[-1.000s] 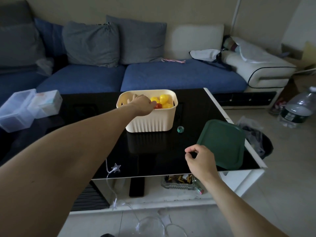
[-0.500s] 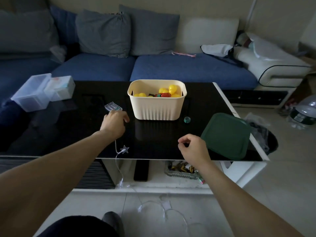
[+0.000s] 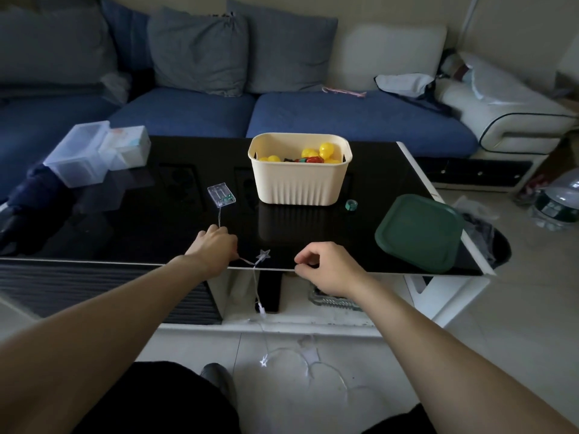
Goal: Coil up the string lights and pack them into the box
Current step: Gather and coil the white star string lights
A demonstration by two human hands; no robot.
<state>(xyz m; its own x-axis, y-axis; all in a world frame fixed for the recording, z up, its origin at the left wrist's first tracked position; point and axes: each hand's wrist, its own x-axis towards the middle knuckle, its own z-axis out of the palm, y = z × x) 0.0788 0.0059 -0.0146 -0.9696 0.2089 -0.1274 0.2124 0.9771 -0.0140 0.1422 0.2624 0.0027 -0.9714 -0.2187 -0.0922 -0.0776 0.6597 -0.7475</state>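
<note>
— How were the hands placed?

— Apart, both at the near edge of the black table [image 3: 175,233]. The left hand [image 3: 214,245] lay knuckles up, fingers curled around the wire [image 3: 220,216]. The right hand [image 3: 326,267] was loosely curled, thumb near forefinger; whether it pinched anything, I couldn't tell.

— And the lights?

— The clear battery case [image 3: 221,195] lay left of the cream box [image 3: 299,183], long axis running away from the person. The wire ran back to the left hand, past a star [image 3: 263,254], over the edge to the floor.
</note>
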